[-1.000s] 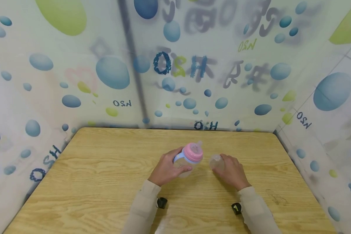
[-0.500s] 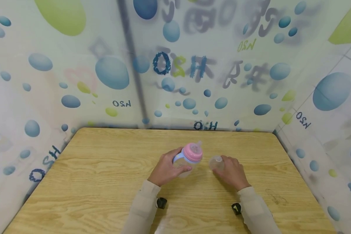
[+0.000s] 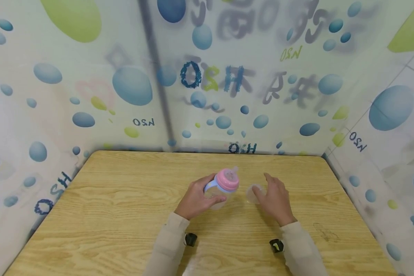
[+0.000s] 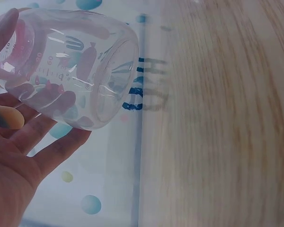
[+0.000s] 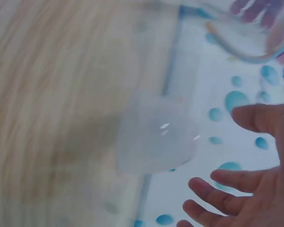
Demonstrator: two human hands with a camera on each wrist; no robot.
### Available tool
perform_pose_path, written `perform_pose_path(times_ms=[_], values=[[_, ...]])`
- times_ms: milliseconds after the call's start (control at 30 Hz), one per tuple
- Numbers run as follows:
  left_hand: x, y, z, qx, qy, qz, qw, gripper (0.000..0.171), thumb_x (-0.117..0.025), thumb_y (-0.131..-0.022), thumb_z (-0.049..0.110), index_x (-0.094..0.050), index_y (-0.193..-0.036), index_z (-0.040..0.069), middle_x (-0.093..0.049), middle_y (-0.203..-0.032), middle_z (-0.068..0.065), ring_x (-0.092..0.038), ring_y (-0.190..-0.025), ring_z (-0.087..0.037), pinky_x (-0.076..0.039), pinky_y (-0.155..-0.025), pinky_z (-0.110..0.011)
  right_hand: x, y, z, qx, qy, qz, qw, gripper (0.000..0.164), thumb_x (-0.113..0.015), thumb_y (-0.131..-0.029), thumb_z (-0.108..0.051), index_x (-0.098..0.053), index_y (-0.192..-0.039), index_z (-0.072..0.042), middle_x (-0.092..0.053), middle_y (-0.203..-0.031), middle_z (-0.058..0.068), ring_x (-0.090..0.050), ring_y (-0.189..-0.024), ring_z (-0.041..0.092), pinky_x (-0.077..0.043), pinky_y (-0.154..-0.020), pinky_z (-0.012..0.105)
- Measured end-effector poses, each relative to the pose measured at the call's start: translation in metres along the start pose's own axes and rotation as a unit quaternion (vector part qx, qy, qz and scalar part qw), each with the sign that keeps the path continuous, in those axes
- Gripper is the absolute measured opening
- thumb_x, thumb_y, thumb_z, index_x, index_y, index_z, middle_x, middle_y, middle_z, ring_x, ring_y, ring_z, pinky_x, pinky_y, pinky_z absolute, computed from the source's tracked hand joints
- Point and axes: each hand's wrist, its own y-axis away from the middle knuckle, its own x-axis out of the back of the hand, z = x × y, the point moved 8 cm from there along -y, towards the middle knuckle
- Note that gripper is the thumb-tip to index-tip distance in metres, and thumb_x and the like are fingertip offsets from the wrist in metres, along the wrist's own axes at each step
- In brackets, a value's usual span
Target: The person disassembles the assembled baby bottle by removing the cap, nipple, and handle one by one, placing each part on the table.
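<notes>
My left hand (image 3: 197,199) grips a clear baby bottle (image 4: 80,61) with a pink collar, a teat and a blue handle. The bottle leans to the right, its teat end up, and measuring marks and pictures show on its wall. To its right, a translucent dome-shaped cap (image 5: 156,135) stands on the wooden table (image 3: 124,199). Just beside the cap is my right hand (image 3: 276,199), fingers spread and thumb apart; in the right wrist view a gap shows between its fingertips and the cap.
Behind the table stands a pale wall (image 3: 224,107) printed with blue and green drops and lettering, and similar walls flank both sides. Black wrist devices (image 3: 191,239) sit at both cuffs. A dark scribbled mark (image 3: 326,232) lies on the table at the right.
My right hand has let go of the translucent cap and spread its fingers, which now point farther up. The cap stays on the table. The left hand and bottle hold still.
</notes>
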Motion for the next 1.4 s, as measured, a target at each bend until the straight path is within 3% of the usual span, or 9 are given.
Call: perform_pose_path(times_ms=[167, 267, 467, 633, 867, 1267, 1400], values=[[0.000, 0.000, 0.000, -0.004, 0.008, -0.001, 1.0000, 0.068, -0.082, -0.083, 0.035, -0.055, -0.141, 0.014, -0.065, -0.129, -0.001, -0.064, -0.108, -0.014, -0.053, -0.091, -0.050, 0.006, 0.004, -0.020, 0.006, -0.089, 0.014, 0.996, 0.062, -0.058, -0.101, -0.039, -0.043, -0.147, 0.000, -0.052, -0.138, 0.024, -0.045, -0.129, 0.043, -0.035, -0.103, 0.065], [-0.001, 0.000, 0.001, -0.011, 0.006, 0.000, 0.9999, 0.067, -0.082, -0.083, 0.036, -0.055, -0.141, 0.014, -0.066, -0.128, -0.002, -0.064, -0.108, -0.015, -0.052, -0.090, -0.051, 0.007, 0.009, -0.036, 0.032, -0.137, 0.014, 0.990, 0.058, -0.055, -0.102, -0.041, -0.047, -0.144, -0.001, -0.055, -0.135, 0.022, -0.046, -0.130, 0.041, -0.040, -0.100, 0.062], [-0.001, 0.000, 0.003, -0.014, -0.001, 0.000, 0.9999, 0.067, -0.083, -0.082, 0.035, -0.056, -0.140, 0.011, -0.067, -0.126, -0.004, -0.066, -0.104, -0.021, -0.053, -0.088, -0.051, 0.007, 0.016, -0.063, 0.088, -0.191, 0.009, 0.978, 0.053, -0.053, -0.103, -0.040, -0.052, -0.141, -0.003, -0.059, -0.131, 0.016, -0.048, -0.130, 0.037, -0.038, -0.103, 0.063], [-0.001, -0.001, 0.004, -0.017, -0.010, 0.001, 0.9998, 0.067, -0.084, -0.082, 0.034, -0.057, -0.138, 0.009, -0.067, -0.125, -0.006, -0.067, -0.102, -0.025, -0.054, -0.086, -0.051, 0.006, 0.017, -0.074, 0.107, -0.197, 0.016, 0.974, 0.050, -0.059, -0.101, -0.040, -0.057, -0.138, -0.007, -0.062, -0.127, 0.012, -0.051, -0.127, 0.034, -0.042, -0.099, 0.063], [-0.001, -0.001, 0.006, -0.026, -0.015, 0.004, 0.9995, 0.067, -0.083, -0.082, 0.036, -0.058, -0.137, 0.007, -0.067, -0.125, -0.009, -0.067, -0.100, -0.032, -0.054, -0.084, -0.052, 0.007, 0.018, -0.079, 0.110, -0.208, 0.018, 0.972, 0.049, -0.064, -0.098, -0.039, -0.060, -0.135, -0.007, -0.064, -0.125, 0.009, -0.053, -0.125, 0.031, -0.035, -0.106, 0.062], [-0.004, -0.001, 0.006, -0.021, -0.017, 0.003, 0.9996, 0.066, -0.084, -0.081, 0.036, -0.059, -0.136, 0.011, -0.067, -0.124, -0.006, -0.067, -0.098, -0.031, -0.055, -0.082, -0.051, 0.007, 0.019, -0.085, 0.105, -0.184, 0.016, 0.977, 0.057, -0.072, -0.092, -0.038, -0.061, -0.133, 0.000, -0.061, -0.134, 0.015, -0.051, -0.129, 0.035, -0.039, -0.105, 0.060], [-0.003, -0.001, 0.007, -0.022, -0.028, 0.005, 0.9994, 0.066, -0.084, -0.081, 0.038, -0.059, -0.136, 0.011, -0.068, -0.124, -0.005, -0.067, -0.097, -0.021, -0.056, -0.082, -0.049, 0.007, 0.019, -0.086, 0.103, -0.189, 0.017, 0.976, 0.055, -0.074, -0.090, -0.039, -0.063, -0.130, -0.003, -0.064, -0.129, 0.012, -0.056, -0.123, 0.032, -0.042, -0.102, 0.059]])
